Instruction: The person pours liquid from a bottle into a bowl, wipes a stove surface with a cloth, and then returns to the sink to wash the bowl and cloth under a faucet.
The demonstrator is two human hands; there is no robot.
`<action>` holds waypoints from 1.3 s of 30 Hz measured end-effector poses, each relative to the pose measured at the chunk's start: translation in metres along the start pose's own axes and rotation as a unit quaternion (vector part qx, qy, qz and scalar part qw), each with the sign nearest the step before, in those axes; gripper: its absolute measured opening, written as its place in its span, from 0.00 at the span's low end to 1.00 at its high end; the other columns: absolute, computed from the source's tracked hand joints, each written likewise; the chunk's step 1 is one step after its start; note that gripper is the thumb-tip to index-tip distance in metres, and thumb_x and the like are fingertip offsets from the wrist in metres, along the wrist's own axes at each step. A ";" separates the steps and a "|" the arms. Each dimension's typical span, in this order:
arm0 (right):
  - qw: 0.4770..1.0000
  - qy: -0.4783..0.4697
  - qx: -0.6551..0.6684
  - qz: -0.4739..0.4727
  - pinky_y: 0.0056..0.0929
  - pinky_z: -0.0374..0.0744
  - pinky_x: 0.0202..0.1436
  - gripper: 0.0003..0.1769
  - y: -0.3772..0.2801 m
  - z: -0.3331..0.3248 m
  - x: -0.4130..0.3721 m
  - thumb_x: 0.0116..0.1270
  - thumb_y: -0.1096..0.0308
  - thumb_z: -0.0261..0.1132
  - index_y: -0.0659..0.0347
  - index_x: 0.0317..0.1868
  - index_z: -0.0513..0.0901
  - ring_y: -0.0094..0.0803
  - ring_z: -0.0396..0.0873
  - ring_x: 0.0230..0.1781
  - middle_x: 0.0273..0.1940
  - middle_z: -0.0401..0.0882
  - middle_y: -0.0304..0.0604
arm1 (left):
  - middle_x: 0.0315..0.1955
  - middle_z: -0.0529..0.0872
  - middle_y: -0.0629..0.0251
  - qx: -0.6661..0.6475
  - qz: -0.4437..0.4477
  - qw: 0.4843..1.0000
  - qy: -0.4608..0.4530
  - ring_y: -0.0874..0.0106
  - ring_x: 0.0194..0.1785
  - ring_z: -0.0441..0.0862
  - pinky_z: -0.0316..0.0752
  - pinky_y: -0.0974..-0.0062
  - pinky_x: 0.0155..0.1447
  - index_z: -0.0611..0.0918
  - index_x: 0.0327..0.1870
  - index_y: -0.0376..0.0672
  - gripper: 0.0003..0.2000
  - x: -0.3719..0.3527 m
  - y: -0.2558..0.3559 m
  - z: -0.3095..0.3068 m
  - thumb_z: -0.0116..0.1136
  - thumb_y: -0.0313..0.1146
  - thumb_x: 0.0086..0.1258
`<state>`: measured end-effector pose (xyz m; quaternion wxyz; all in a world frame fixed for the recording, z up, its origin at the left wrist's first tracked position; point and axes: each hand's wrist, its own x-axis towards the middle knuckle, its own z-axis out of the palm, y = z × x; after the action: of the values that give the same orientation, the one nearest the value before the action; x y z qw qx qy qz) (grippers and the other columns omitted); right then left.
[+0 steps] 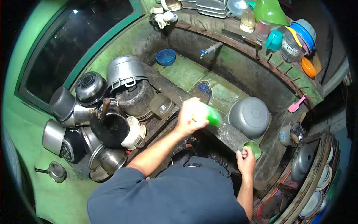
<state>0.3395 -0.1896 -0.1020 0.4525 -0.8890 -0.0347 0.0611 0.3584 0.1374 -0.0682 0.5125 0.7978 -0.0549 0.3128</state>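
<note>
Over the near ledge of the wash basin, my left hand is closed around a bright green container. Glare and blur wash out part of it, so its exact kind does not show. Some water glints on the ledge just beyond it. Lower right, my right hand grips the rim of a green cup, its opening partly visible. A large grey metal pot rests upside down between the two hands, farther back, touched by neither.
Stacked pots and pans crowd the left side. A tap juts from the back wall above the tiled basin floor, where a blue bowl sits. Plastic ware and a knife line the back ledge. A wooden rack stands right.
</note>
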 end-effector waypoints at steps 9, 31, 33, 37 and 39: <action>0.976 -0.036 -0.183 0.117 0.47 0.70 0.57 0.38 0.083 0.000 -0.018 0.50 0.64 0.74 0.57 0.63 0.67 0.59 0.71 0.53 0.49 0.72 0.63 | 0.44 0.75 0.58 0.323 -0.180 0.891 0.266 0.63 0.47 0.75 0.70 0.65 0.55 0.73 0.50 0.37 0.32 -0.019 -0.147 -0.144 0.78 0.34 0.42; 0.945 -0.167 -0.216 -0.179 0.46 0.78 0.46 0.19 -0.127 0.195 0.339 0.56 0.60 0.70 0.60 0.45 0.80 0.55 0.77 0.44 0.44 0.76 0.56 | 0.44 0.81 0.55 0.235 -0.050 0.954 -0.181 0.54 0.48 0.79 0.74 0.60 0.50 0.78 0.53 0.42 0.19 0.308 -0.241 -0.013 0.60 0.41 0.64; 0.940 -0.179 -0.214 -0.194 0.47 0.79 0.46 0.19 -0.135 0.209 0.356 0.57 0.59 0.69 0.59 0.46 0.80 0.55 0.77 0.44 0.45 0.76 0.56 | 0.40 0.81 0.51 0.300 -0.044 0.907 -0.294 0.53 0.47 0.80 0.75 0.61 0.50 0.82 0.43 0.39 0.15 0.335 -0.239 -0.008 0.54 0.41 0.66; 0.954 -0.133 -0.193 -0.189 0.45 0.77 0.43 0.18 -0.142 0.226 0.371 0.53 0.61 0.73 0.60 0.40 0.79 0.52 0.77 0.41 0.41 0.75 0.52 | 0.34 0.79 0.56 0.336 -0.058 0.855 -0.391 0.55 0.41 0.80 0.76 0.58 0.45 0.81 0.35 0.41 0.10 0.352 -0.231 -0.010 0.60 0.39 0.63; 0.956 -0.129 -0.172 -0.201 0.46 0.77 0.43 0.19 -0.143 0.228 0.374 0.53 0.59 0.73 0.60 0.40 0.80 0.52 0.77 0.40 0.42 0.74 0.52 | 0.34 0.79 0.55 0.318 -0.039 0.853 -0.413 0.55 0.41 0.80 0.76 0.58 0.46 0.81 0.34 0.41 0.10 0.357 -0.235 -0.013 0.60 0.40 0.62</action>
<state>0.6770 0.1212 -0.1483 0.2874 -0.9126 -0.2807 0.0759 0.7336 0.3418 -0.0508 0.1729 0.9744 -0.1276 -0.0654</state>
